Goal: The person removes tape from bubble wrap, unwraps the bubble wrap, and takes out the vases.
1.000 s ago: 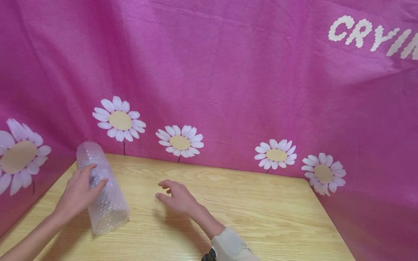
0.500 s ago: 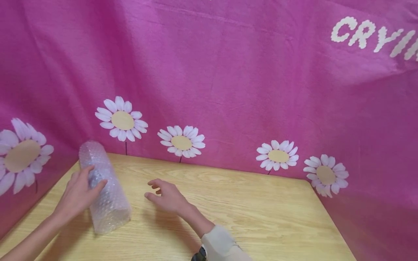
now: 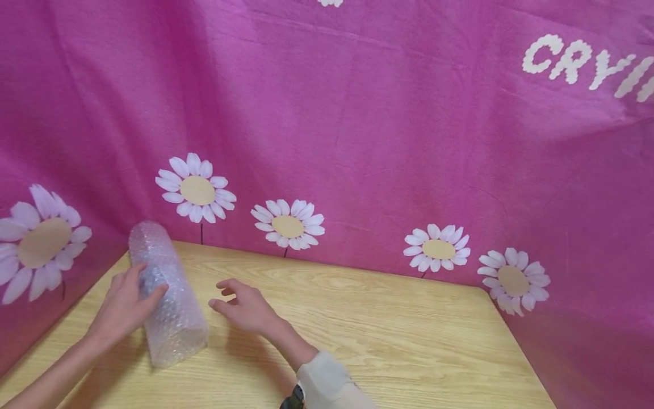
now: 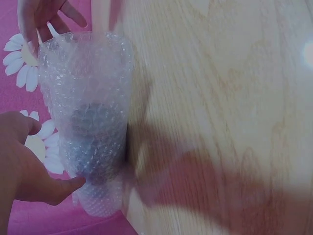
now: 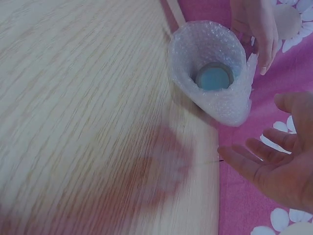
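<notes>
A roll of clear bubble wrap (image 3: 176, 326) lies on the left part of the table, its long side running away from me. Through its open end, the right wrist view shows a round pale blue-green end of an object (image 5: 215, 78) inside; its kind is unclear. My left hand (image 3: 118, 309) is at the roll's left side, fingers and thumb spread, the thumb over the wrap; whether it touches is hard to tell. My right hand (image 3: 247, 307) hovers to the right of the roll, apart from it, with loosely bent fingers and nothing held.
A light wood-grain table (image 3: 388, 335) extends to the right. Pink cloth (image 3: 347, 136) printed with daisies and white letters borders it at the back and both sides. The roll's far end lies close to the back left corner.
My right hand has moved left, closer to the bubble wrap roll. The left hand and the roll keep nearly the same places, while the whole head view has shifted slightly.
</notes>
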{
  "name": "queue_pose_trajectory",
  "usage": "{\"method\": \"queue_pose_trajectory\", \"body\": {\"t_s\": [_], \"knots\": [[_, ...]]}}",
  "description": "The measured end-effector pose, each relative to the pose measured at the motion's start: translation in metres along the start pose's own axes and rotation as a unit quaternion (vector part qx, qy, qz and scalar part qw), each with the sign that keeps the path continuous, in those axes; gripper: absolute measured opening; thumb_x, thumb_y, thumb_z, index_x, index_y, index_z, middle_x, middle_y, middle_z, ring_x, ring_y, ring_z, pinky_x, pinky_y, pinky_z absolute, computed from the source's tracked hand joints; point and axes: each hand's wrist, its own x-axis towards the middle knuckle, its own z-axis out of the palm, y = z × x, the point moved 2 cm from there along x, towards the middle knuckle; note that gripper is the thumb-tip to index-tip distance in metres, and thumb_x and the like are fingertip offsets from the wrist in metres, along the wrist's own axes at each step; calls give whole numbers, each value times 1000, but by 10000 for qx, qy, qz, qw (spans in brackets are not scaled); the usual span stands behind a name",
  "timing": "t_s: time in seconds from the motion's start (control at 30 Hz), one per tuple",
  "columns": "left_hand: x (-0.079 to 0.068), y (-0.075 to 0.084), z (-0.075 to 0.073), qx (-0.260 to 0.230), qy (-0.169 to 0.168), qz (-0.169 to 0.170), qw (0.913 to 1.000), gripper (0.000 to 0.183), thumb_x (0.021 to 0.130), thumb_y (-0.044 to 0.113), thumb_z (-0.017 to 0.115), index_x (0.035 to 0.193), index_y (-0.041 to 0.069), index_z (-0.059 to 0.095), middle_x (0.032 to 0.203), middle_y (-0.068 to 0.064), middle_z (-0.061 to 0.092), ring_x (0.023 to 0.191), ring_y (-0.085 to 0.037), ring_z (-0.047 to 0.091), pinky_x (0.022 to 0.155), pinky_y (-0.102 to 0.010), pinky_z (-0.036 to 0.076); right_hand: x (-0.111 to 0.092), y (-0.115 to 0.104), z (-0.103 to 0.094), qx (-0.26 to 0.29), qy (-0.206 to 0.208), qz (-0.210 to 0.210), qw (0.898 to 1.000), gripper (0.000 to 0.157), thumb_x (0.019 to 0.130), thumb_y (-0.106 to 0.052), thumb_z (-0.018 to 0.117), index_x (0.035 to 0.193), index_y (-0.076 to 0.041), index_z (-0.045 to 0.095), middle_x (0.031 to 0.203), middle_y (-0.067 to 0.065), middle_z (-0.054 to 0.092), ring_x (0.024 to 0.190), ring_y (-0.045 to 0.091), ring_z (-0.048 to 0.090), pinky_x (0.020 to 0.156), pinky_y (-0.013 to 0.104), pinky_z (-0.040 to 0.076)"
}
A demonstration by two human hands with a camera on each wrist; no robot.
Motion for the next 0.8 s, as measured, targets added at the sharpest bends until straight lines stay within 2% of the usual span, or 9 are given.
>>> {"method": "queue_pose_trajectory", "body": {"t_s": [0.4,0.8], "knots": [[0,-4,-1,-93,-124,-238,9996,73,100,29,58,139,-26,27,127,-50,33,118,-63,33,92,-77,32,12,-13,17,-65,-173,131,9997,45,95,-31,68,134,-11,60,126,6,66,99,9,67,76,19,53],[3,-11,0,-134,-324,-282,9990,73,100,22,59,135,-31,24,126,-55,33,117,-68,35,95,-75,33,27,-20,32,-469,-278,187,9983,43,94,-31,68,132,-12,60,122,4,66,101,8,65,77,18,52]]}}
